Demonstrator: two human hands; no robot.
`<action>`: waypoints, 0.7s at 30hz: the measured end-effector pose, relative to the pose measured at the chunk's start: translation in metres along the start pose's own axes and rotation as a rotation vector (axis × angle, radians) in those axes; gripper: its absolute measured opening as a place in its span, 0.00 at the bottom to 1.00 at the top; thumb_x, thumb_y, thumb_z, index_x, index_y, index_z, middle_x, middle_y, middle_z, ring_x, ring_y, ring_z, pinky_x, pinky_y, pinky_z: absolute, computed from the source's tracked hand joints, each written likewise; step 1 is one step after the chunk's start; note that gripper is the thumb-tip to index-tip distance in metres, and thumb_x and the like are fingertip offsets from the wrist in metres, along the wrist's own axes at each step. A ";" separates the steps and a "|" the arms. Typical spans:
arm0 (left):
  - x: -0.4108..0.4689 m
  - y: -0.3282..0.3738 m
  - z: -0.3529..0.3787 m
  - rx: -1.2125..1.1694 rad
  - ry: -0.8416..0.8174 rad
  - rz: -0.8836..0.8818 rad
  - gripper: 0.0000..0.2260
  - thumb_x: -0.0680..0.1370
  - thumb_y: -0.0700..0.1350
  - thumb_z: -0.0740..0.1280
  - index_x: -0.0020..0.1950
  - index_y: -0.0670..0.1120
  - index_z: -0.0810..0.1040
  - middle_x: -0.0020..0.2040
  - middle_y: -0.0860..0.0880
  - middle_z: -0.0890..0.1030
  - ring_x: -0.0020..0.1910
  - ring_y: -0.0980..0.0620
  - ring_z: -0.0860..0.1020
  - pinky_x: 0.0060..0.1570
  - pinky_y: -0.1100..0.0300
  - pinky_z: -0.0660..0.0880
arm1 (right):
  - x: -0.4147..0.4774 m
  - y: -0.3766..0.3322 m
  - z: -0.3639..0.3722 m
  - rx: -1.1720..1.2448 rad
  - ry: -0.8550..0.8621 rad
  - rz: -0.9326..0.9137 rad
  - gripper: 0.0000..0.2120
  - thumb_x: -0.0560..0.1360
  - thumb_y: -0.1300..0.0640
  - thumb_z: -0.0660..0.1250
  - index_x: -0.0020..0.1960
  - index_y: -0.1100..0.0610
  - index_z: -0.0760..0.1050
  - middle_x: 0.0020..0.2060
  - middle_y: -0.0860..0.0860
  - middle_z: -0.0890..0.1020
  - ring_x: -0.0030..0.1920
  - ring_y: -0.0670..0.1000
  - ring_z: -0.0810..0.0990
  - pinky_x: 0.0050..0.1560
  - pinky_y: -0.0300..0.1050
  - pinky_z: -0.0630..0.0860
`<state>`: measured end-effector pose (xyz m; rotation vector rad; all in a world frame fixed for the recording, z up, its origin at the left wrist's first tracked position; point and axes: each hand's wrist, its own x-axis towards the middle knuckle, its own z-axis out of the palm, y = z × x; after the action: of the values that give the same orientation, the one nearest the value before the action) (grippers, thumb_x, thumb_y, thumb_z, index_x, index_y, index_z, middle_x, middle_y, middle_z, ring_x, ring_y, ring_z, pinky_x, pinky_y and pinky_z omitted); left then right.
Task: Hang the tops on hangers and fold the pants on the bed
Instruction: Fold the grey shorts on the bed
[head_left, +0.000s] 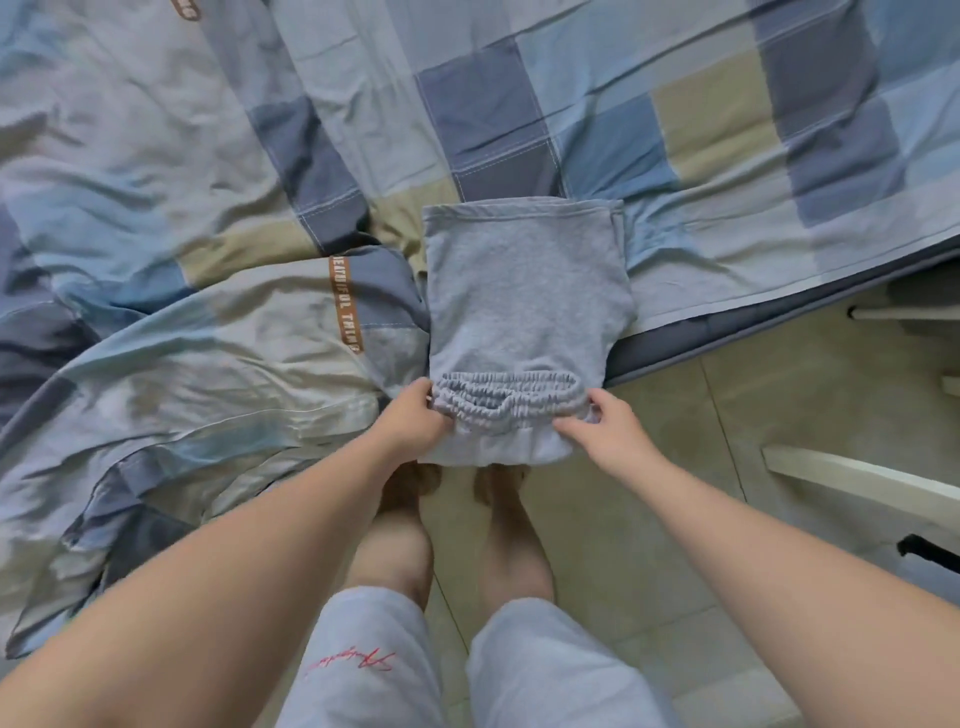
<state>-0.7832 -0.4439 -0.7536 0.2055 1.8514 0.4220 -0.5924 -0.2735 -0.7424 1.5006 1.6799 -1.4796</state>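
**Grey pants held at the waistband, at the edge of the bed**

A pair of grey pants (524, 291) lies folded into a short, roughly square stack at the near edge of the bed (753, 317). Its far part rests flat on the checked sheet (571, 104). Its near part hangs past the mattress edge, towards the person. The gathered elastic waistband (509, 397) sits on top at the near end, bunched and slightly bowed between the two hands.

The left hand (413, 421) grips the left end of the waistband, fingers curled in around the fabric and close together. The right hand (613, 436) holds the right end: the thumb is up beside the elastic and the fingers reach leftward along the cloth below it, pinching the fabric. Whether the right fingertips go under the fold cannot be told.

A rumpled quilt (208, 338) in the same blue, grey and tan checks lies just left of the pants, touching their left side, with a brown lettered label (344, 301) showing. The person stands on a pale tiled floor (701, 415), bare feet (498, 499) partly hidden under the hanging cloth, wearing light shorts (363, 665) with red script. White bars (852, 478) show at the right edge; what they belong to is unclear.
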 end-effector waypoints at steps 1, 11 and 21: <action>0.009 0.013 -0.008 0.011 0.030 0.012 0.13 0.75 0.40 0.68 0.59 0.42 0.76 0.54 0.46 0.81 0.54 0.44 0.79 0.57 0.48 0.76 | 0.015 -0.011 -0.007 0.000 0.037 -0.016 0.16 0.73 0.53 0.75 0.57 0.59 0.77 0.51 0.56 0.82 0.50 0.47 0.80 0.50 0.45 0.76; 0.122 0.106 -0.056 -0.207 0.296 0.208 0.12 0.80 0.45 0.67 0.63 0.47 0.75 0.55 0.49 0.80 0.56 0.48 0.80 0.60 0.48 0.77 | 0.135 -0.114 -0.057 0.072 0.290 -0.190 0.22 0.75 0.50 0.74 0.66 0.54 0.72 0.56 0.53 0.77 0.58 0.55 0.79 0.61 0.52 0.77; 0.131 0.070 -0.022 -0.226 0.440 0.123 0.40 0.75 0.53 0.74 0.80 0.47 0.56 0.78 0.46 0.63 0.76 0.45 0.64 0.75 0.46 0.63 | 0.145 -0.057 -0.034 0.069 0.443 -0.063 0.38 0.75 0.45 0.71 0.79 0.49 0.56 0.77 0.51 0.62 0.76 0.55 0.61 0.74 0.56 0.62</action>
<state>-0.8505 -0.3384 -0.8361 0.0750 2.2053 0.8079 -0.6783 -0.1729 -0.8308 1.9384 1.9520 -1.3124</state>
